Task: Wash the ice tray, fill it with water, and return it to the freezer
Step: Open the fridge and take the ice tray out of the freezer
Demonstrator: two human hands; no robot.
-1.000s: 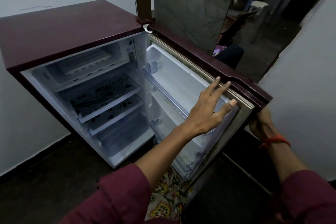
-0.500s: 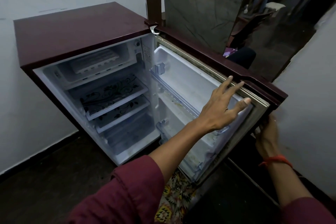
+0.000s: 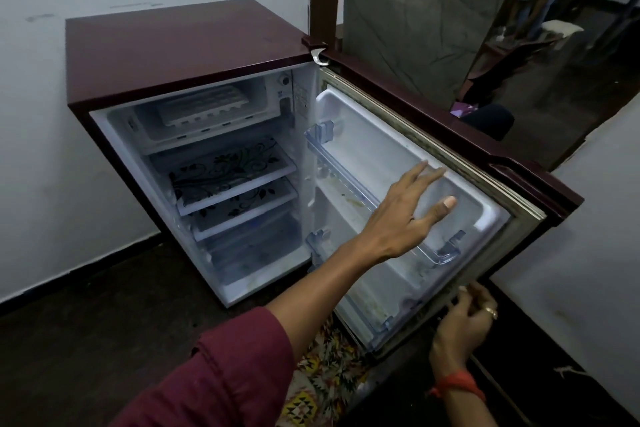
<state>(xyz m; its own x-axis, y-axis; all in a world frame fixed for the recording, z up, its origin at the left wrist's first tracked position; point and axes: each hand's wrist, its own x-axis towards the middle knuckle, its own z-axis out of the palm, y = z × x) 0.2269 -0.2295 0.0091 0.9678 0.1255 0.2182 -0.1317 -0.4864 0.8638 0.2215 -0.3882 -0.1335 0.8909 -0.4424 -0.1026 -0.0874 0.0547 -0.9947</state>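
The fridge [image 3: 173,55] stands open against the wall, and the ice tray [image 3: 202,107] lies in the freezer box [image 3: 142,125] at the top of it, above two flower-printed shelves [image 3: 228,170]. The tray is white and long. Its long axis runs left to right across the box, about parallel with the opening, so one long rim faces the person; a row of rounded cells shows along that rim. Whether it holds ice I cannot tell. I judge it to be thin, stiff plastic, light when empty, likely cold and a little slick, and perhaps frozen to the floor of the box. The near long rim or the right end looks the best place to pinch it and slide it straight out; once it is filled it would need to be carried level. To the right the door [image 3: 381,149] swings wide. The left hand [image 3: 405,215] is spread flat with straight fingers before the door's inner liner, holding nothing; whether it touches I cannot tell. The right hand [image 3: 464,319] curls round the door's lower outer edge.
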